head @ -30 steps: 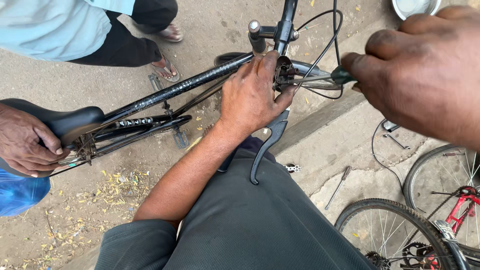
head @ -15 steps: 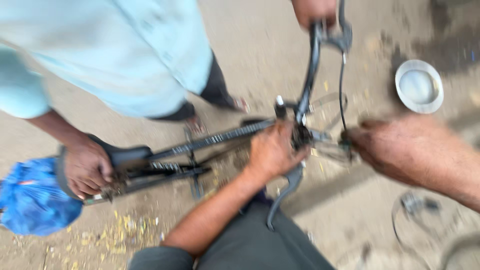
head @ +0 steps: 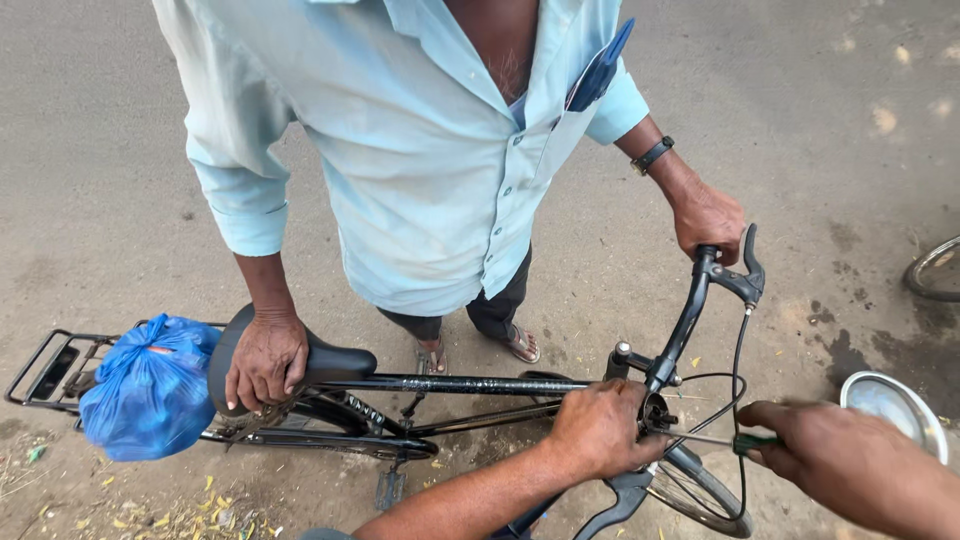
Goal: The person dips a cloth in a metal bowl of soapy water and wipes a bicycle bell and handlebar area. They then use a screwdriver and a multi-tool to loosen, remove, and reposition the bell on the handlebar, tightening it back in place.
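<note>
A black bicycle stands across the sandy ground below me. My left hand is wrapped around the steering stem just under the handlebar. In my right hand is a green-handled screwdriver, its shaft pointing left into the stem beside my left fingers. Another person in a light blue shirt stands on the far side of the frame. One hand of theirs rests on the black saddle, the other holds the far handlebar grip by the brake lever.
A blue plastic bag sits on the rear rack. A round metal bowl lies on the ground at the right. Part of another wheel shows at the right edge. A pedal hangs below the frame.
My view has lifted and pulled back, so the standing person and the whole bicycle now show. My hands stay at the stem with the screwdriver. The other person's hand remains on the saddle.
</note>
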The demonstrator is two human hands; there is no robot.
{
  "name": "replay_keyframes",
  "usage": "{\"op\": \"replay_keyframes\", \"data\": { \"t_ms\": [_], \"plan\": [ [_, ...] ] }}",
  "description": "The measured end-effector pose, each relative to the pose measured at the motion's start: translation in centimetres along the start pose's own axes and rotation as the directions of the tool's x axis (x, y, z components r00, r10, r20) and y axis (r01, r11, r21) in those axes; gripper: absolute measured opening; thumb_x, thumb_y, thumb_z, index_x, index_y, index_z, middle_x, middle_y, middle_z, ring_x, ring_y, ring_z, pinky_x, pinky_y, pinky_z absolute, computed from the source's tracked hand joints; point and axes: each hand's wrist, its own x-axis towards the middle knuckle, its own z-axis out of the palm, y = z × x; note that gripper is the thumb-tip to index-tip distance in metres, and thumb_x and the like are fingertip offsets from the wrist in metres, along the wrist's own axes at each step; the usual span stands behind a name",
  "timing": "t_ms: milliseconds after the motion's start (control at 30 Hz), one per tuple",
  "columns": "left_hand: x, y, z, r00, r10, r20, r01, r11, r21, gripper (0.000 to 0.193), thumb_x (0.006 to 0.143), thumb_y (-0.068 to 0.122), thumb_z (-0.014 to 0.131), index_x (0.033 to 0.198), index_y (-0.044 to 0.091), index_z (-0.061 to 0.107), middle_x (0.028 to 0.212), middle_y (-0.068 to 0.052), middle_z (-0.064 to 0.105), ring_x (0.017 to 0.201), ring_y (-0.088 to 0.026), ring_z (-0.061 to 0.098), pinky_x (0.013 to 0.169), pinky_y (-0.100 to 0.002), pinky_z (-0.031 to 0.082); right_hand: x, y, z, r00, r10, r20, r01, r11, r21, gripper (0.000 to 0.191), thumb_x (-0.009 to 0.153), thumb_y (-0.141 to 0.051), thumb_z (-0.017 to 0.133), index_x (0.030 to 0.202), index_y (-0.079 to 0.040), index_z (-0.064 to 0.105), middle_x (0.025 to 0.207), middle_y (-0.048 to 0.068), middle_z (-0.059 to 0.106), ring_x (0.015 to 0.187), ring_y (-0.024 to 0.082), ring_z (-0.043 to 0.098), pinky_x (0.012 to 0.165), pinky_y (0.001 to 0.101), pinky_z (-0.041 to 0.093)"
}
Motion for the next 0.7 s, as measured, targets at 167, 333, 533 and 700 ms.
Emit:
{"op": "replay_keyframes", "data": {
  "t_ms": [167,333,533,700],
  "plan": [
    [-0.4,0.1,-0.2,0.998,0.033,-0.05,-0.035,0.999,-0.036,0.068,0.082,0.055,0.073,0.12,-0.001,0.064,0.107,-0.022,0.069,0.097,-0.038,0.072,0.082,-0.051,0.059,0.1,-1.0,-1.8,0.935,0.192,0.299,-0.213,0.976,0.042,0.03,0.098,-0.042,0.066,0.115,-0.018,0.063,0.094,0.005,0.08,0.091,0.02,0.079,0.083,0.0353,0.06],
    [-0.5,0.5,-0.4,0.993,0.035,-0.112,-0.041,0.998,-0.052,0.063,0.08,0.052,0.076,0.116,0.001,0.067,0.104,-0.02,0.071,0.095,-0.037,0.073,0.082,-0.049,0.06,-2.2,-1.9,-1.2,0.995,0.085,0.046,-0.075,0.978,-0.195,0.03,0.092,-0.042,0.066,0.112,-0.02,0.062,0.094,-0.002,0.074,0.091,0.018,0.077,0.083,0.0363,0.061],
    [0.1,0.2,0.4,1.0,0.011,-0.027,-0.01,1.0,0.025,0.064,0.084,0.055,0.076,0.117,0.001,0.064,0.103,-0.018,0.07,0.092,-0.033,0.073,0.078,-0.048,0.06,-1.9,-1.2,-0.4,0.997,0.016,0.076,-0.033,0.972,0.231,0.033,0.097,-0.044,0.061,0.12,-0.021,0.066,0.101,0.007,0.082,0.096,0.026,0.077,0.088,0.0417,0.059],
    [0.3,0.6,0.8,0.99,0.037,-0.138,-0.04,0.999,-0.02,0.067,0.079,0.052,0.08,0.12,0.001,0.064,0.102,-0.017,0.072,0.092,-0.035,0.073,0.077,-0.049,0.059,-3.7,-2.3,-0.9,1.0,-0.006,-0.03,0.009,0.997,0.072,0.045,0.081,-0.035,0.074,0.114,-0.009,0.059,0.106,0.013,0.07,0.104,0.034,0.069,0.088,0.0473,0.054]
  ]
}}
